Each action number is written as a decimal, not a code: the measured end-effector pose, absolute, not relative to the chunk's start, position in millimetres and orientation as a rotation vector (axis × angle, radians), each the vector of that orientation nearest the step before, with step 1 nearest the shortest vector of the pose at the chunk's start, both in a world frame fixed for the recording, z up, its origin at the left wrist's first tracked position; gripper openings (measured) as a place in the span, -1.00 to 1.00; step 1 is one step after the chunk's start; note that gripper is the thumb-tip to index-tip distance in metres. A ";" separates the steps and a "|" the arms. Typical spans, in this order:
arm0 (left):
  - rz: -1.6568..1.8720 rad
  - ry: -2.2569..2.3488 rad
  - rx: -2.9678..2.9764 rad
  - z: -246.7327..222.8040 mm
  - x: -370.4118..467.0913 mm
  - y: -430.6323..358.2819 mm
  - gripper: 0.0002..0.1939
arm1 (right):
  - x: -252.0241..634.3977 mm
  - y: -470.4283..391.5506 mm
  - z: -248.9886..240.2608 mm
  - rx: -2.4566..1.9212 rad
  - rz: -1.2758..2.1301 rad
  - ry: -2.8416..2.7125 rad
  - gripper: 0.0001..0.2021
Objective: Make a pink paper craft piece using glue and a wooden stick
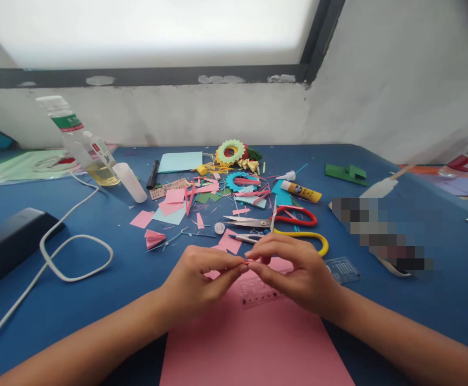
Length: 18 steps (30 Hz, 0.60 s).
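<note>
My left hand and my right hand meet over a pink sheet, thumbs and forefingers pinched together. Between the fingertips shows a sliver of a small pink paper piece; the fingers hide most of it. Under my right hand a clear plastic ruler lies on the sheet. Just beyond the hands are scissors with a red and a yellow handle, blades apart. Beside them are a pen and a square pink scrap. Left of these sits a folded pink paper piece.
Paper scraps cover the middle, with a yellow glue stick, a black marker and ring-shaped paper pieces. A bottle of yellowish liquid, a white cable and a black device stand left. A glue gun, partly blurred, lies right.
</note>
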<state>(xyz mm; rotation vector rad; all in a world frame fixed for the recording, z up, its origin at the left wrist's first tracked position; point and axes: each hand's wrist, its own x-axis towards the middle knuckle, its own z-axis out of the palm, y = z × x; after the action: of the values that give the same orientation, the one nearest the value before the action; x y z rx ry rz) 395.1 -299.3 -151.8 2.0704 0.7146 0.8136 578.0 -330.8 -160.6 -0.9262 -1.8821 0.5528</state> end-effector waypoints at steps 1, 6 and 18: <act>0.811 0.705 2.113 -152.1 394.7 -299.1 -0.81 | 577.8 -331.1 -161.0 -0.920 0.548 -1.892 -0.94; 0.796 0.702 2.202 -155.6 392.6 -299.5 -0.79 | 574.3 -336.1 -158.8 -0.927 0.473 -1.919 -0.91; 0.680 0.761 1.666 -146.9 394.7 -302.0 -0.78 | 571.5 -336.9 -158.3 -0.868 0.352 -1.838 -0.90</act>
<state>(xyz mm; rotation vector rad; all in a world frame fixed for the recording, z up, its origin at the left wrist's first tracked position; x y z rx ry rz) 394.7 -302.0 -146.9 1.6657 0.7612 0.6798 571.5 -336.9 -158.3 -0.8684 -1.8383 0.3520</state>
